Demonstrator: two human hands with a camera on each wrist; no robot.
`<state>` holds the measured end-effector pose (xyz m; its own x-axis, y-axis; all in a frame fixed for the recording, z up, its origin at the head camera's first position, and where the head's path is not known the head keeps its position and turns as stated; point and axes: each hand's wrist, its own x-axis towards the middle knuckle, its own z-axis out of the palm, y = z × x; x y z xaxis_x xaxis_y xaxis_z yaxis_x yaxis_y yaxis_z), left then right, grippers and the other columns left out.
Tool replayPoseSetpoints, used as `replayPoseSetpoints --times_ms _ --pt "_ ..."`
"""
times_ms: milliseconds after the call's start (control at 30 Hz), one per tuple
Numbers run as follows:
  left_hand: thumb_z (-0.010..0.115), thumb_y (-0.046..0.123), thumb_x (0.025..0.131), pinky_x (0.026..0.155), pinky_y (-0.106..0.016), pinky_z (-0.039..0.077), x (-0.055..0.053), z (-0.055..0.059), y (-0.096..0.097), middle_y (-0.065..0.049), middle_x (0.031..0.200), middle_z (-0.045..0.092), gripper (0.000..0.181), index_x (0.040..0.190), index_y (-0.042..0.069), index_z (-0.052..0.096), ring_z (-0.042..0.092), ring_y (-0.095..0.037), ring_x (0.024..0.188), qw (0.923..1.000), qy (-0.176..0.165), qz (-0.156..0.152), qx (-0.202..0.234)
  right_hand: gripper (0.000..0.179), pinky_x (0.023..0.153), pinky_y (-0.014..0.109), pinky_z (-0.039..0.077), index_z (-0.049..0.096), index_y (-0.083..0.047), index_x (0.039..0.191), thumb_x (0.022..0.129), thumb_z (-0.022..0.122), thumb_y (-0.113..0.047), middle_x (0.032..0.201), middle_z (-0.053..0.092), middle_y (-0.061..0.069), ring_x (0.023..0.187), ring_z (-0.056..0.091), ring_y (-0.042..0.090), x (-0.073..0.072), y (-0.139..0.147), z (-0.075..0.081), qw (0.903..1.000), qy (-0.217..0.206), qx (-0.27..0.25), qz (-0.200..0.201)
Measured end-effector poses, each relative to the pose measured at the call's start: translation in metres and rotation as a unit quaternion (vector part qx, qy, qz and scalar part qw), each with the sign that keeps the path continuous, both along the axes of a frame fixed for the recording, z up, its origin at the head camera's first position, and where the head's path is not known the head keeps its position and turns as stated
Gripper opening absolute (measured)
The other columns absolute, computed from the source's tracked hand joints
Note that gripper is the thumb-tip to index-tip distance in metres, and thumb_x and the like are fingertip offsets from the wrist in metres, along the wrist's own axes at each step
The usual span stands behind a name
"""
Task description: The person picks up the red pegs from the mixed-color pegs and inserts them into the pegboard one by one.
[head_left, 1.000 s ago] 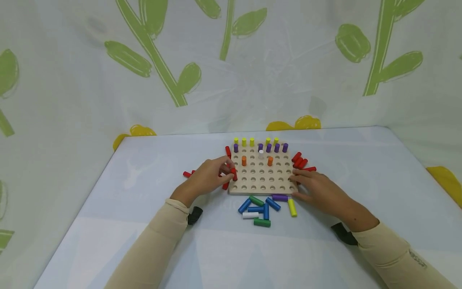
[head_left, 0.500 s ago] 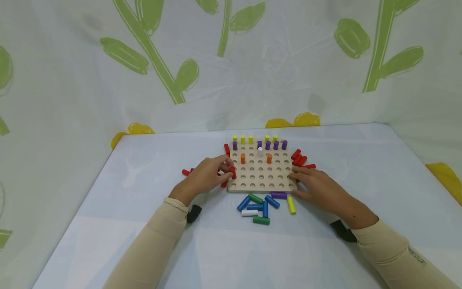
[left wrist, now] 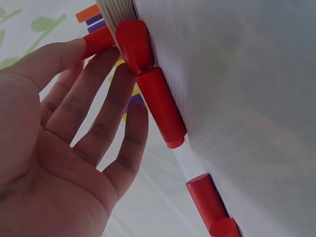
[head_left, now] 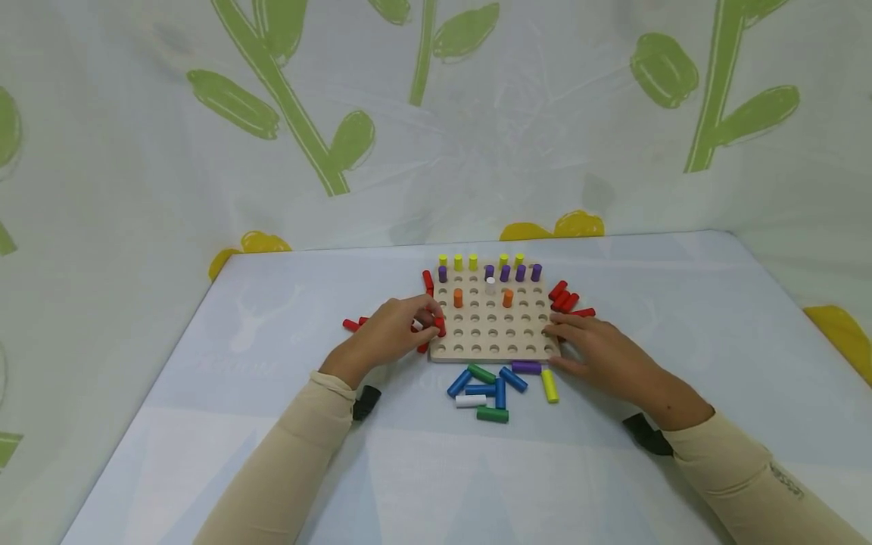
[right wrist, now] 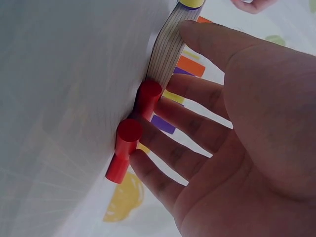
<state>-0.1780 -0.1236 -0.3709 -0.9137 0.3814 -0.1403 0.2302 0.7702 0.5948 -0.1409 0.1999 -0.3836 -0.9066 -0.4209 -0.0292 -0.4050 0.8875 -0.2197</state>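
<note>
A pale wooden pegboard lies flat on the table between both hands. My left hand pinches a red peg between thumb and fingers, upright at the board's left edge. The left wrist view shows that red peg standing on the board's top. My right hand rests against the board's right edge, thumb at the near corner and fingers extended. Yellow pegs stand in the back row, purple pegs before them, then a white peg and two orange pegs.
Loose blue pegs, green pegs, a white peg, a purple peg and a yellow peg lie before the board. More red pegs lie right and left of it. A printed cloth rises behind.
The red peg in my left hand shows less of its length above the board and sits lower. The head view has shifted slightly; the right hand stays at the board's edge.
</note>
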Motion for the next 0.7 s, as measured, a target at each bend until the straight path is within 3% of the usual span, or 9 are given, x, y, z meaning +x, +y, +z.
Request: replayPoseSetpoints --times_ms 367,700 --pt "0.070 0.022 0.095 0.092 -0.032 0.056 0.000 0.004 -0.005 0.005 0.109 0.069 0.023 0.117 0.020 0.065 0.063 -0.014 0.104 0.9997 0.016 -0.017 0.000 0.059 0.102 0.057 0.048 0.062 -0.008 0.136 0.085 0.080 -0.032 0.148 0.052 0.017 0.132 0.051 0.043 -0.001 0.001 0.000 1.0000 0.002 0.005 -0.005" --pt "0.071 0.024 0.094 0.102 -0.041 0.052 -0.006 0.013 -0.026 0.001 0.114 0.069 0.029 0.121 0.017 0.065 0.062 -0.018 0.110 0.9995 0.031 0.002 -0.009 0.058 0.102 0.058 0.048 0.062 -0.009 0.135 0.085 0.080 -0.032 0.147 0.053 0.018 0.132 0.052 0.043 -0.002 0.000 0.000 1.0000 -0.004 0.006 -0.004"
